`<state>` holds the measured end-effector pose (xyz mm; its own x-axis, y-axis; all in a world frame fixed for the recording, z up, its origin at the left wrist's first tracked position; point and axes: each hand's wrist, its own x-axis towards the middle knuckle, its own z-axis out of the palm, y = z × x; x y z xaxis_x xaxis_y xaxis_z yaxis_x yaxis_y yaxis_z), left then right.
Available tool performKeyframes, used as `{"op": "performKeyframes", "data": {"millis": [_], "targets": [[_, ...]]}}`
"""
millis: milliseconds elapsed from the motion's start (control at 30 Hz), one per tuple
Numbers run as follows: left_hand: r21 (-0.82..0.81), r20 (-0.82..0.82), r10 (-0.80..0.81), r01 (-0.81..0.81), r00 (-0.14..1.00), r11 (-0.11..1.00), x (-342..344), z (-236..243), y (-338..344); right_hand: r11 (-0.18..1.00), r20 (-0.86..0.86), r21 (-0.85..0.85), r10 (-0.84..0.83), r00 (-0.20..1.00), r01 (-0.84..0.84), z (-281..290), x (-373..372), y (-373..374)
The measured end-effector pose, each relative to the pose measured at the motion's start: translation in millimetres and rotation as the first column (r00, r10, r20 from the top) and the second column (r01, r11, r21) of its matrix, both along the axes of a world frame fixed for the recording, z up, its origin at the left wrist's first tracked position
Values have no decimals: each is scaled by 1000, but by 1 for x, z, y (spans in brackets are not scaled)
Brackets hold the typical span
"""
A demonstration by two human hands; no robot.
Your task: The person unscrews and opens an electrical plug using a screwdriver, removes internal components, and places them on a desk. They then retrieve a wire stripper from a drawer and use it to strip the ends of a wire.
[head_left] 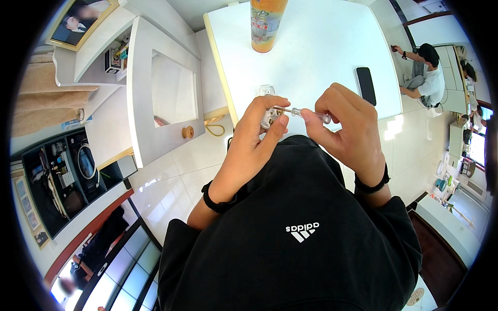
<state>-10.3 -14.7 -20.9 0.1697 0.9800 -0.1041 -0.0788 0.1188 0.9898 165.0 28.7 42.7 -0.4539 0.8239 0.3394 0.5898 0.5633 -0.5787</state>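
Observation:
My left hand (pixel 251 142) grips a small white plastic housing (pixel 269 118) with metal fittings, thumb and forefinger around it. In my right hand (pixel 347 127) is a small screwdriver (pixel 325 118) with a clear handle, its shaft reaching across to the housing; whether the tip sits in a screw I cannot tell. Just behind my left fingers, a white plastic piece (pixel 267 89) lies on the white table (pixel 316 46). A black phone (pixel 366 86) lies to the right of my right hand. An orange cylindrical container (pixel 265 26) stands at the back of the table.
At left are a white cabinet with an open-framed door (pixel 140 88), a framed picture (pixel 78 23) and a yellow cord (pixel 215 128). A person in a white top (pixel 431 80) crouches at upper right; another person in dark clothing (pixel 98 249) appears at lower left.

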Motion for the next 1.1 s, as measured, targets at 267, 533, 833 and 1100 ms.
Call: {"op": "performKeyframes", "data": {"millis": [267, 533, 833, 1100], "targets": [[-40, -180, -32, 25, 983, 999, 2, 9, -2, 998, 84, -27, 53, 995, -51, 5, 8, 0], [-22, -225, -9, 4, 974, 1000, 2, 7, -3, 987, 52, -159, 36, 998, -27, 14, 13, -2], [16, -159, -21, 24, 987, 1000, 3, 10, -5, 996, -16, 21, 88, 996, -87, 14, 20, -5], [143, -305, 1, 45, 952, 989, -1, 16, -5, 999, 82, 18, 25, 996, -27, 20, 21, -9]]}}
